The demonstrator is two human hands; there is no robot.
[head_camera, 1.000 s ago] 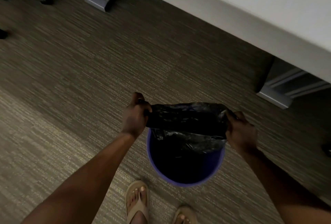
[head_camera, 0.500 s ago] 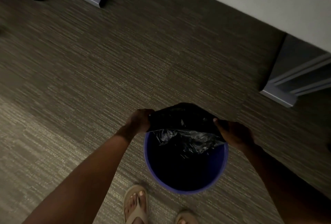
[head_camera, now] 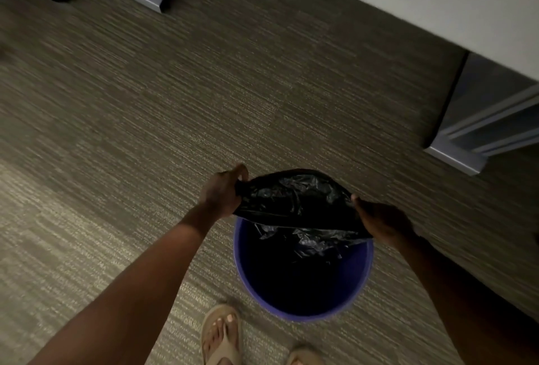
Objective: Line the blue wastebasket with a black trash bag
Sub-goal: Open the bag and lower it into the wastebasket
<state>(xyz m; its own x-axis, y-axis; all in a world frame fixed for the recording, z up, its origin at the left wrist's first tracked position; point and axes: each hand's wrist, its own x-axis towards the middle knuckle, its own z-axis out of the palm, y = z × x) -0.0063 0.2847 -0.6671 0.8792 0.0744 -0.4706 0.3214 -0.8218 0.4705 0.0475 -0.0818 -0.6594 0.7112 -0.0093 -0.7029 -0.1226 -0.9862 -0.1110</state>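
While we stand over the blue wastebasket (head_camera: 303,310) on the carpet (head_camera: 145,131), our left hand (head_camera: 223,192) and right hand (head_camera: 382,221) each clench an edge of the black trash bag (head_camera: 294,201), stretched above the far rim; crumpled plastic hangs inside.

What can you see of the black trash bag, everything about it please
The black trash bag is thin, glossy, crinkled plastic. Its mouth is stretched between the left hand and the right hand, each pinching an edge. The held part spans the far side of the blue wastebasket, hiding the rim there, while more crumpled plastic hangs down inside. The near rim is still bare, so the bag is not yet folded over all the way around.
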